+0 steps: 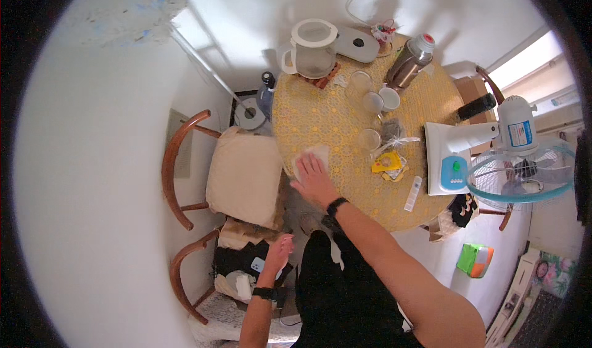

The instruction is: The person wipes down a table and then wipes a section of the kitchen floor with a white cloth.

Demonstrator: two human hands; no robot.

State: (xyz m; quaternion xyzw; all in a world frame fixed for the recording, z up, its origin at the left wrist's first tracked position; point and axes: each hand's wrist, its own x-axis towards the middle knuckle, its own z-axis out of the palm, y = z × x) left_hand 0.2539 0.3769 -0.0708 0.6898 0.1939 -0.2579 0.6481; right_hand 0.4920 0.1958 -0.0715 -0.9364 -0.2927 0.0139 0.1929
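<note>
My right hand [315,179] lies with its fingers over a white cloth [320,153], holding it down against the tabletop near the rounded edge. Beneath it is a round table with a yellow lace-patterned cover [314,117]. Lower down, my left hand [280,252] hangs in the air beside the table, seemingly empty with its fingers loosely bent. Under that hand, a light blue phone [257,265] rests on dark fabric [238,258] on a chair.
A glass pitcher [315,54], a thermos [409,63], several cups, a yellow packet [386,161] and a white pill box [413,193] stand or lie on the table. An electric fan [520,172] overhangs its right edge. A cushioned chair [245,177] is at the left.
</note>
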